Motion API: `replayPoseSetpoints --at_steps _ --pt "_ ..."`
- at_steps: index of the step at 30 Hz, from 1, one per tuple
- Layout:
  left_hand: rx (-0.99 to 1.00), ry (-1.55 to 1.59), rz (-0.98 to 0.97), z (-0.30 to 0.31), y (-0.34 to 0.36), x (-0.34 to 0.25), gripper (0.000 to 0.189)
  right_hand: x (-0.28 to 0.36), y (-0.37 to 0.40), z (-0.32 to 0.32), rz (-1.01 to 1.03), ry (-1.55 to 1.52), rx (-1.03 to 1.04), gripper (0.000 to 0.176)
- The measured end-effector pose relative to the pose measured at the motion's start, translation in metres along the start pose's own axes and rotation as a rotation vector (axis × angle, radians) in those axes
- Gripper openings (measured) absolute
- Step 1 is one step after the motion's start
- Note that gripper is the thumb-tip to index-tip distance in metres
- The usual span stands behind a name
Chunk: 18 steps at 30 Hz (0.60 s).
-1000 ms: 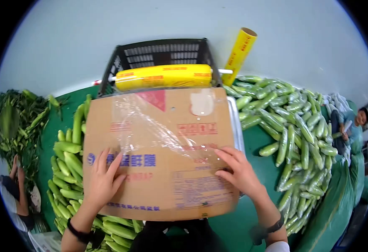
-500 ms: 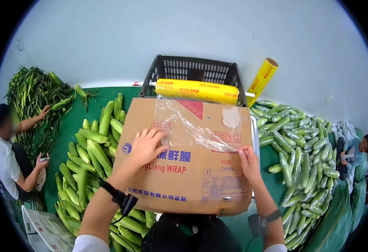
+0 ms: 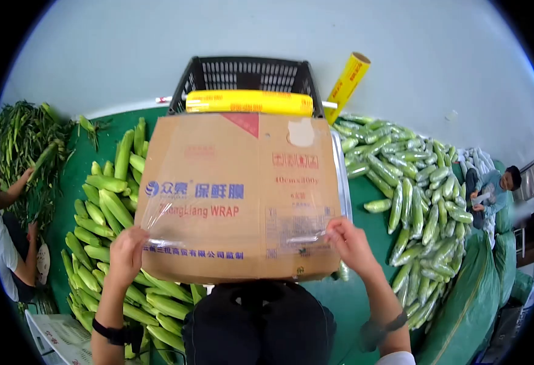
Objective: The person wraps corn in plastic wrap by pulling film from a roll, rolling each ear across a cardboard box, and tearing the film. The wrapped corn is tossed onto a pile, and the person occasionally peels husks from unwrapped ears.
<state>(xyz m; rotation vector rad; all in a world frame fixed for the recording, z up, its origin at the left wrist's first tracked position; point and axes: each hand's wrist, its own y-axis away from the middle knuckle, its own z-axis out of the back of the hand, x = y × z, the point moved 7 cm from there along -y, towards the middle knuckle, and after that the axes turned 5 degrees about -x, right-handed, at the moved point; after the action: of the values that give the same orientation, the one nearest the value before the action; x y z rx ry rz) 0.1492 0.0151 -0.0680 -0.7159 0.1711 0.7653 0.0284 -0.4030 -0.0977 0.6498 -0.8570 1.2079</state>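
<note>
A sheet of clear cling film [image 3: 236, 239] stretches across the printed cardboard box [image 3: 218, 158] in front of me. My left hand [image 3: 127, 250] pinches the film near the box's left edge. At the right side, my right hand [image 3: 349, 244] pinches the other end, thumb and fingers together. Behind the box lies the yellow cling film roll [image 3: 249, 101] on a white rod. The film is hard to see between the roll and my hands. Green corn ears [image 3: 112, 207] are heaped to the left, closest to my left hand.
Film-wrapped ears [image 3: 428, 201] form a pile on the right. A black crate [image 3: 252, 67] stands at the back, with a spare yellow roll [image 3: 348, 88] leaning by the wall. One person [image 3: 11, 243] handles corn at far left; another person [image 3: 492, 194] sits far right beside green sacks [image 3: 471, 298].
My left hand has gone from lying on the box to pinching the film at its left edge. The film is drawn nearer to me. The view has shifted, moving the scene left and up.
</note>
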Motion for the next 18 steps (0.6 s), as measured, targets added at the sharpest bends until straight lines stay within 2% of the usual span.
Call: replayPoseSetpoints --at_steps 2,4,5,6,7,8,10,12,14,18 --pt "0.019 0.075 0.043 -0.02 0.054 0.018 0.02 -0.01 0.016 -0.019 -0.026 0.104 0.038 0.013" --pt "0.169 -0.134 0.04 -0.043 0.077 0.001 0.025 -0.042 0.025 -0.026 -0.004 0.299 -0.075 0.011" --pt "0.198 -0.119 0.09 -0.048 0.098 -0.002 0.03 -0.05 0.023 -0.036 0.04 0.373 -0.102 0.01" --pt "0.224 -0.119 0.15 -0.051 0.121 0.0 0.034 -0.052 0.02 -0.035 0.02 0.317 -0.126 0.011" --pt "0.165 -0.145 0.169 -0.046 0.142 -0.002 0.038 -0.074 0.018 -0.037 0.01 0.241 -0.12 0.014" --pt "0.116 -0.16 0.181 -0.041 0.163 -0.003 0.042 -0.056 0.016 -0.037 -0.022 0.138 -0.119 0.01" --pt "0.163 -0.244 0.328 -0.034 0.199 0.007 0.048 -0.045 0.015 -0.038 -0.076 0.058 -0.149 0.006" --pt "0.168 -0.33 0.536 -0.024 0.225 0.03 0.057 -0.06 0.017 -0.039 -0.019 0.064 -0.16 0.004" --pt "0.169 -0.448 0.653 -0.014 0.23 0.056 0.062 -0.056 0.019 -0.04 0.062 0.104 -0.209 0.004" --pt "0.363 -0.759 0.674 -0.022 0.23 0.141 0.064 -0.058 0.022 -0.041 0.023 0.097 -0.229 0.004"
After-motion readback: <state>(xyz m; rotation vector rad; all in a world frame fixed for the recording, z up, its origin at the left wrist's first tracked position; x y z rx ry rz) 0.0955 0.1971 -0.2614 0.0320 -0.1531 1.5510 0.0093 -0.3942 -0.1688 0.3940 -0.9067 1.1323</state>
